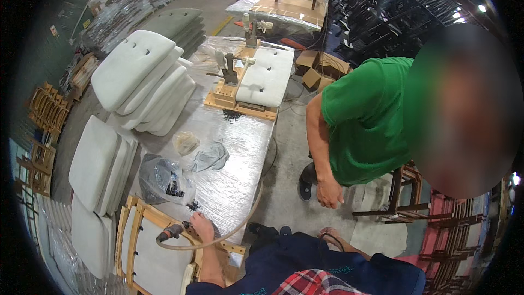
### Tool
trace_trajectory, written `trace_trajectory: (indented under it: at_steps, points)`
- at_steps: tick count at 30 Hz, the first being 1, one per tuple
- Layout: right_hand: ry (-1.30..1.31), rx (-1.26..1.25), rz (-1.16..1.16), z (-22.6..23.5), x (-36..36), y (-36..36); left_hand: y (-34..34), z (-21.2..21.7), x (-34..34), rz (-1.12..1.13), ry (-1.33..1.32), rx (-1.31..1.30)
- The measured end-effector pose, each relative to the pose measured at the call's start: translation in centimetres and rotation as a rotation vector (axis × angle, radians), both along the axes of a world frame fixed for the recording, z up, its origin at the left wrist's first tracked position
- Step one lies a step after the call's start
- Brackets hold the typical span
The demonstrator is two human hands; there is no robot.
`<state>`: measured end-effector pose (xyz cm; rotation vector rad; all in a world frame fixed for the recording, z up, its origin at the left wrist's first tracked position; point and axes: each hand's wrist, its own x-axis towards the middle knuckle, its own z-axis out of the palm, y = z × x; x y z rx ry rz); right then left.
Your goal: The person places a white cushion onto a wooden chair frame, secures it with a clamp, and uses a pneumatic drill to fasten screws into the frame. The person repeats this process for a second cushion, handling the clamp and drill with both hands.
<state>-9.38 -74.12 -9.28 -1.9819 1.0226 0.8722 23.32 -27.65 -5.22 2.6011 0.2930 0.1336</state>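
Grip: left hand (202,226) at orange-and-black power driver (171,232), closure unclear; right hand (332,235) likewise. Pale upholstered pad (164,262) in yellowish wooden jig (155,216), 7 o'clock: some dark fittings on (remainder unclear). Pale cushion stack (134,68), 10 o'clock: top one fitted.

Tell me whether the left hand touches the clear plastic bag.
Apart: the head view shows tabletop and small black pieces between left hand and clear plastic bag.
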Motion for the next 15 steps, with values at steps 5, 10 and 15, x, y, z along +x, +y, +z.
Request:
trace_trajectory:
  at_steps: [5, 10, 15]
  points:
    - [-0.114, 0.113, 0.065, -1.2, 4.7, 1.6, 0.4, 0.2, 0.5, -0.058, 0.034, -0.029]
    - [-0.359, 0.318, 0.155, 3.0, 7.2, 7.5, 1.0, 1.7, -3.3, 0.017, -0.08, 0.023]
    - [-0.346, 0.316, 0.446, 0.4, 7.4, 10.2, -2.3, 9.8, -13.3, 0.048, -0.076, -0.312]
